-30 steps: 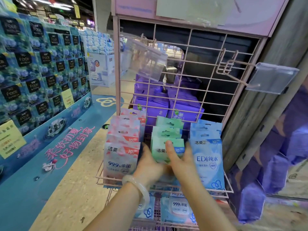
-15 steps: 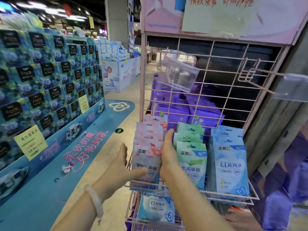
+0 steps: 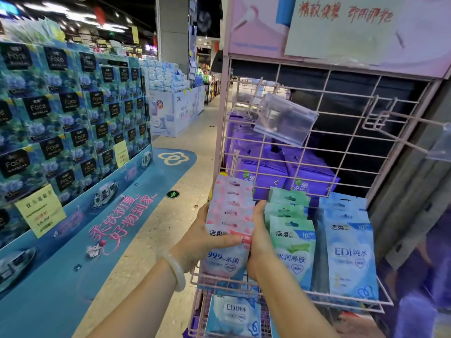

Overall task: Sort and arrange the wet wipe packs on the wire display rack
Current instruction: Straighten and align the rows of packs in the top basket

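A pink wire display rack [image 3: 351, 152] carries a wire basket with three rows of wet wipe packs. The pink packs [image 3: 230, 208] stand on the left, the green packs [image 3: 291, 230] in the middle, the blue packs [image 3: 349, 240] on the right. My left hand [image 3: 205, 242] grips the left side of the pink row, its thumb across the front pack. On the row's right side my right hand [image 3: 260, 242] presses flat, wedged between the pink and green rows. More blue packs [image 3: 234, 313] sit in a lower basket.
Purple wipe packs [image 3: 263, 172] lie behind the wire grid. Two clear plastic label holders [image 3: 285, 119] stick out from hooks on the grid. A tall blue tissue display [image 3: 68, 113] lines the left side, with an aisle floor [image 3: 170, 215] between it and the rack.
Both hands went from the green row to the pink row and closed on its two sides. The view rose and swung left.
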{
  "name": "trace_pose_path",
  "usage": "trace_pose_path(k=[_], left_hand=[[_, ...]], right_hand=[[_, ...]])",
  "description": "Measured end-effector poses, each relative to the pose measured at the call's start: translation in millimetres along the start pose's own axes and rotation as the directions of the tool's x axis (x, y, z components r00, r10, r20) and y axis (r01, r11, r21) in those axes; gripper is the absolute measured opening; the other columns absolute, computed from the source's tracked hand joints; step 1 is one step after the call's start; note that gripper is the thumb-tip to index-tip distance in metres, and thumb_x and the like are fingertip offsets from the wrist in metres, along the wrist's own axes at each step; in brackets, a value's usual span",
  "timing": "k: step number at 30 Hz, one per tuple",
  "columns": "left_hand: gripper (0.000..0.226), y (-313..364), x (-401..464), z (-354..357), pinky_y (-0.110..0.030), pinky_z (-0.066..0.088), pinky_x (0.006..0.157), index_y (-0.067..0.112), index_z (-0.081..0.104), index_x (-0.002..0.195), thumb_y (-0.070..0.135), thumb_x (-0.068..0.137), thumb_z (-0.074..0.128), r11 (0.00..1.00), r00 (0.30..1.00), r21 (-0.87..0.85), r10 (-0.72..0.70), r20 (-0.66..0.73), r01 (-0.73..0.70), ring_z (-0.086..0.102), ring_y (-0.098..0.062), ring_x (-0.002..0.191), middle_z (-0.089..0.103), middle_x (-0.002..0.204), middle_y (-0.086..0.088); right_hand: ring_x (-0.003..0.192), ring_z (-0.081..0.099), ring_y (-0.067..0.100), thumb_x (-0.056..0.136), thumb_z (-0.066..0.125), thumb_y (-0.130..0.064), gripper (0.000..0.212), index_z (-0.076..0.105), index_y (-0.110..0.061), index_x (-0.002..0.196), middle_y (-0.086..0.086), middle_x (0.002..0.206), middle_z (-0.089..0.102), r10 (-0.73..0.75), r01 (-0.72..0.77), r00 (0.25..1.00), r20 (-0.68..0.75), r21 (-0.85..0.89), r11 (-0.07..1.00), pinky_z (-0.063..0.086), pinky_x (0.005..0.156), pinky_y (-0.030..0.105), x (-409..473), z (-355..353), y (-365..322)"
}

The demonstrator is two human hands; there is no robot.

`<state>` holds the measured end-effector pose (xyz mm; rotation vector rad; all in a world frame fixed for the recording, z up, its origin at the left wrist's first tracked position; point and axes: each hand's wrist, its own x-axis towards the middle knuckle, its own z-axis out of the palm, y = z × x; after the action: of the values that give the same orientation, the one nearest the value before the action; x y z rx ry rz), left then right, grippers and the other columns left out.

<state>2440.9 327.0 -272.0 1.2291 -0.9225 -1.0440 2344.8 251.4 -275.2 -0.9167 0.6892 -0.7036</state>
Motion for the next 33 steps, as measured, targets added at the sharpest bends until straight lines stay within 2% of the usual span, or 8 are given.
trace_pose_path(k=[5,12,15,20,23,25,29,33], left_hand=[[0.085,0.2,-0.5,-5.1,-0.040,0.056,0.084,0.009,0.043,0.130,0.002,0.054,0.082,0.997,0.997,-0.054,0.059,-0.054,-0.062,0.064,-0.033,0.108,0.064,0.119,-0.019],[0.103,-4.2,-1.3,-22.9,-0.034,0.052,0.094,0.012,0.018,0.146,0.002,0.065,0.081,0.958,1.000,0.286,-0.010,-0.016,0.014,0.060,-0.018,0.114,0.062,0.125,0.002],[0.075,-10.9,-8.0,-22.9,-0.011,0.053,0.071,0.009,0.046,0.130,-0.003,0.064,0.080,0.938,0.997,0.345,-0.053,0.056,0.030,0.068,-0.006,0.094,0.074,0.099,0.011],[0.106,3.1,-23.6,-3.7,-0.033,0.051,0.095,0.012,0.022,0.145,0.007,0.059,0.085,0.960,0.978,0.277,0.023,-0.208,0.037,0.055,-0.019,0.122,0.054,0.135,-0.002],[0.091,12.6,-53.4,26.5,-0.033,0.037,0.109,0.039,0.033,0.138,0.048,0.060,0.080,0.909,0.811,0.353,0.372,-0.451,-0.220,0.038,0.000,0.132,0.041,0.142,0.020],[0.052,12.2,-71.5,66.4,-0.013,0.040,0.099,0.049,0.051,0.117,0.049,0.068,0.067,0.869,0.833,0.276,0.480,-0.275,-0.410,0.048,0.008,0.122,0.056,0.126,0.026],[0.028,-13.5,-65.1,146.6,0.001,0.039,0.086,0.045,0.054,0.108,0.027,0.087,0.060,0.904,0.936,0.285,0.251,0.246,-0.318,0.047,0.023,0.111,0.057,0.117,0.033],[0.051,-28.2,-38.0,181.5,-0.019,0.023,0.115,0.030,0.037,0.135,0.025,0.089,0.057,0.805,0.938,0.495,0.342,0.065,-0.328,0.014,0.004,0.139,0.021,0.147,0.019]], right_hand=[[0.092,0.071,0.026,0.056,0.036,-0.083,0.084,0.072,-0.020,0.099,0.010,0.099,0.075,-0.025,0.025,1.000,-0.003,-0.081,0.996,0.055,0.084,0.039,1.7,6.8,-5.5],[0.093,0.070,0.031,0.062,0.029,-0.086,0.085,0.072,-0.022,0.099,0.012,0.103,0.073,0.016,-0.019,0.999,-0.051,-0.050,0.999,0.052,0.092,0.048,7.0,2.9,4.2],[0.092,0.071,0.026,0.051,0.035,-0.087,0.086,0.074,-0.024,0.095,0.008,0.101,0.074,-0.029,0.023,0.997,-0.072,-0.083,0.996,0.054,0.089,0.044,0.2,11.1,8.1],[0.105,0.064,0.024,0.080,0.027,-0.074,0.073,0.066,-0.019,0.108,0.010,0.117,0.067,-0.133,0.092,0.982,-0.137,-0.273,0.958,0.047,0.098,0.043,-21.6,11.4,-13.2],[0.095,0.063,0.011,0.085,0.045,-0.055,0.033,0.066,-0.030,0.081,-0.008,0.097,0.072,-0.414,0.334,0.898,-0.151,-0.380,0.863,0.049,0.088,0.029,-52.5,-20.8,-23.5],[0.079,0.068,0.008,0.088,0.055,-0.032,0.018,0.065,-0.024,0.075,-0.010,0.078,0.073,-0.545,0.454,0.810,-0.218,-0.355,0.817,0.052,0.069,0.020,-74.9,-53.3,-33.3],[0.068,0.059,0.010,0.089,0.054,-0.012,0.017,0.060,-0.017,0.074,0.001,0.074,0.066,-0.644,0.466,0.598,-0.477,-0.447,0.763,0.047,0.062,0.019,-95.1,-111.4,-62.0],[0.081,0.056,0.011,0.089,0.056,-0.011,0.018,0.056,-0.005,0.106,0.011,0.103,0.062,-0.602,0.294,0.650,-0.463,-0.577,0.762,0.046,0.068,0.012,-97.3,-151.0,-70.8]])
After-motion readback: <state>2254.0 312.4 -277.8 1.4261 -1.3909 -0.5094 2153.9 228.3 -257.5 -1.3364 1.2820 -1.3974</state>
